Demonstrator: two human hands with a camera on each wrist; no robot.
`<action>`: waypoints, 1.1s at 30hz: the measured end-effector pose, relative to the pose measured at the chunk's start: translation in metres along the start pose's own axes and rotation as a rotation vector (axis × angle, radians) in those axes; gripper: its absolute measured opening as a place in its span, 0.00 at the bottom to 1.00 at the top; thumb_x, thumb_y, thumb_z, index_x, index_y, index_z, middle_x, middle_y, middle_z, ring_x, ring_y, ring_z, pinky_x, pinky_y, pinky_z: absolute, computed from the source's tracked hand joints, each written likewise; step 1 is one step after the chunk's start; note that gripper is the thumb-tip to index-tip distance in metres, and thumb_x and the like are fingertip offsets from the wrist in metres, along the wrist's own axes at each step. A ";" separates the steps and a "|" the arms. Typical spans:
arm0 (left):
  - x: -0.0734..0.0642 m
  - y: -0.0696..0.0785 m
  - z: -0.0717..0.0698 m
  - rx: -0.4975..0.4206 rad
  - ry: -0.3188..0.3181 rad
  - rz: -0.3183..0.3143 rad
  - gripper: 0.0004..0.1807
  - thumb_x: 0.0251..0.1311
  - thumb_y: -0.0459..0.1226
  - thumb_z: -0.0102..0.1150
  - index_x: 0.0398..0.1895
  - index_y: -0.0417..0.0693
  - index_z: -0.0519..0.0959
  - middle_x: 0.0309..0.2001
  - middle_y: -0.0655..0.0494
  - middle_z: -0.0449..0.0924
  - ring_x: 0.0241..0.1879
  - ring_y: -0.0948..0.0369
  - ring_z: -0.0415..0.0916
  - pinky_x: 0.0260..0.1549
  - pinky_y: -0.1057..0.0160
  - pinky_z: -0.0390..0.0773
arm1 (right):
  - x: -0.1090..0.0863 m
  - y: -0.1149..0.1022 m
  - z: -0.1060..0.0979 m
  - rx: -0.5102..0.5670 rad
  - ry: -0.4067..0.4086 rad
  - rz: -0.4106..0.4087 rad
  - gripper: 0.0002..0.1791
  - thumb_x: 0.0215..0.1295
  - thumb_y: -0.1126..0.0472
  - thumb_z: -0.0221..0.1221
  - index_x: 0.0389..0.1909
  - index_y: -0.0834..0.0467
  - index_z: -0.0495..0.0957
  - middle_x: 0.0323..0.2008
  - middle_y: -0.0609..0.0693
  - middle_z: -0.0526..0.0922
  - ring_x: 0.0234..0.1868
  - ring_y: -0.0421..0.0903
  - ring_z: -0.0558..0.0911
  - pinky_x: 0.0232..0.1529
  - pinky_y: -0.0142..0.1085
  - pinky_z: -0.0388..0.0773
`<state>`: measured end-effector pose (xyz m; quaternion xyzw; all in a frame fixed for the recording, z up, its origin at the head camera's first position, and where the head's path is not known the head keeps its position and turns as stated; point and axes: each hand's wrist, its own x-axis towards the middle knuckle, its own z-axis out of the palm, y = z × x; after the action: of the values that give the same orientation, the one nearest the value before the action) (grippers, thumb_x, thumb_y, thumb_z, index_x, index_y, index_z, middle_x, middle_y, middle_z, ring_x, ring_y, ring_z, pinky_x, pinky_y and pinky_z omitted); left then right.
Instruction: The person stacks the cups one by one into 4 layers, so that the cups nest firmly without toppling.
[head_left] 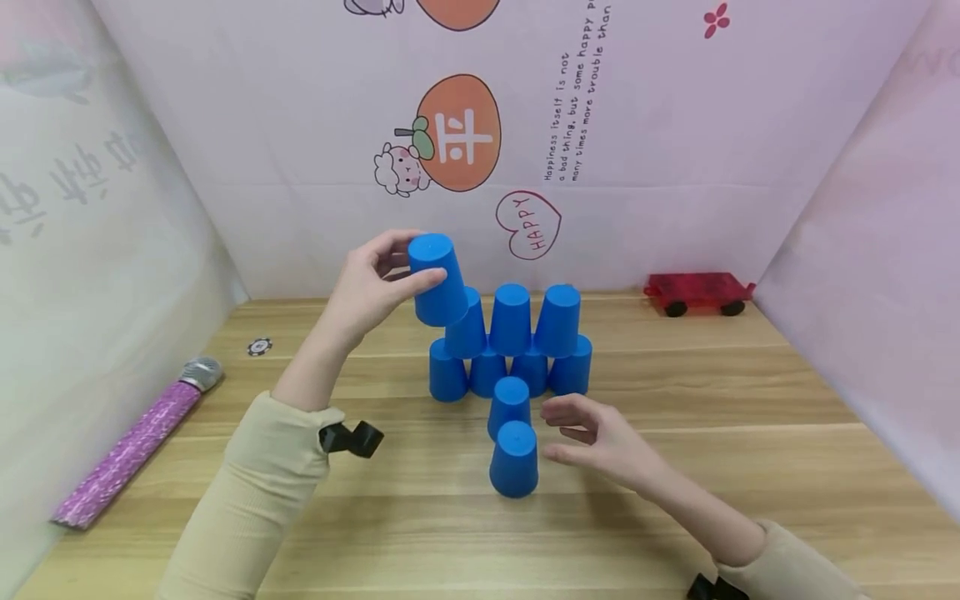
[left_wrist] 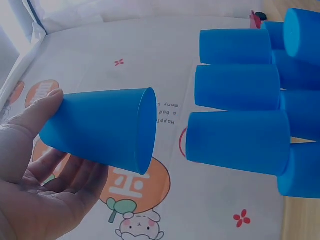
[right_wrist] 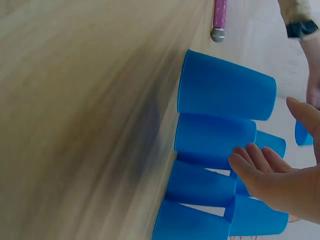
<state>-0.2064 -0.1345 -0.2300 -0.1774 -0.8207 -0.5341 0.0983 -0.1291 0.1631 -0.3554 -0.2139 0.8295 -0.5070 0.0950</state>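
Observation:
My left hand [head_left: 367, 287] grips an upside-down blue cup [head_left: 437, 283] between thumb and fingers, raised over the left end of a stack of blue cups. In the left wrist view this held cup [left_wrist: 100, 127] hangs apart from the stacked ones. The stack has a bottom row of several cups [head_left: 447, 371] and an upper row of three cups [head_left: 512, 321]. In front of it two more upside-down cups [head_left: 514, 458] stand one behind the other on the table. My right hand [head_left: 600, 437], fingers loosely bent and holding nothing, hovers just right of those two.
A purple glittery microphone [head_left: 135, 446] lies at the table's left side, with a small round chip [head_left: 259, 347] beyond it. A red toy car base with black wheels [head_left: 699, 292] stands at the back right. Printed white cloth walls [head_left: 637, 167] enclose the wooden table [head_left: 405, 533].

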 end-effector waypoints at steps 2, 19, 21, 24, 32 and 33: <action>0.007 0.003 0.002 -0.004 -0.004 -0.003 0.29 0.55 0.47 0.65 0.60 0.53 0.71 0.55 0.50 0.76 0.57 0.54 0.74 0.55 0.47 0.75 | 0.001 0.000 0.003 -0.003 -0.011 0.005 0.29 0.58 0.56 0.64 0.57 0.66 0.69 0.55 0.65 0.75 0.57 0.62 0.75 0.56 0.46 0.77; 0.054 -0.002 0.035 0.021 -0.039 -0.007 0.31 0.52 0.52 0.65 0.60 0.55 0.71 0.55 0.54 0.76 0.55 0.57 0.74 0.53 0.53 0.78 | 0.009 0.007 0.019 0.001 -0.115 0.024 0.31 0.56 0.56 0.66 0.57 0.65 0.68 0.55 0.63 0.75 0.55 0.61 0.77 0.52 0.54 0.77; 0.057 -0.004 0.039 0.014 -0.040 -0.014 0.31 0.52 0.52 0.65 0.60 0.55 0.71 0.54 0.55 0.76 0.54 0.58 0.74 0.52 0.54 0.78 | 0.010 0.006 0.021 0.009 -0.118 0.021 0.31 0.56 0.56 0.66 0.57 0.65 0.68 0.55 0.64 0.75 0.54 0.61 0.77 0.52 0.53 0.78; 0.059 -0.007 0.043 0.006 -0.048 -0.024 0.31 0.52 0.52 0.65 0.60 0.55 0.71 0.55 0.54 0.76 0.54 0.57 0.74 0.52 0.54 0.78 | 0.012 0.006 0.022 0.015 -0.117 0.028 0.31 0.56 0.57 0.67 0.57 0.65 0.68 0.54 0.63 0.75 0.54 0.60 0.77 0.52 0.53 0.78; 0.057 -0.011 0.048 0.000 -0.063 -0.025 0.31 0.53 0.50 0.65 0.60 0.53 0.71 0.55 0.53 0.75 0.55 0.56 0.73 0.54 0.53 0.77 | 0.015 0.006 0.026 0.008 -0.123 0.019 0.29 0.56 0.57 0.67 0.55 0.64 0.69 0.54 0.63 0.76 0.54 0.61 0.77 0.52 0.53 0.78; 0.057 -0.011 0.049 0.001 -0.064 -0.026 0.31 0.53 0.50 0.65 0.60 0.53 0.71 0.55 0.54 0.75 0.55 0.57 0.73 0.54 0.53 0.77 | 0.016 0.006 0.026 0.008 -0.125 0.018 0.29 0.56 0.57 0.66 0.55 0.64 0.69 0.54 0.63 0.76 0.54 0.61 0.77 0.52 0.53 0.78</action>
<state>-0.2619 -0.0833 -0.2396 -0.1836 -0.8260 -0.5289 0.0650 -0.1348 0.1374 -0.3715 -0.2373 0.8218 -0.4951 0.1522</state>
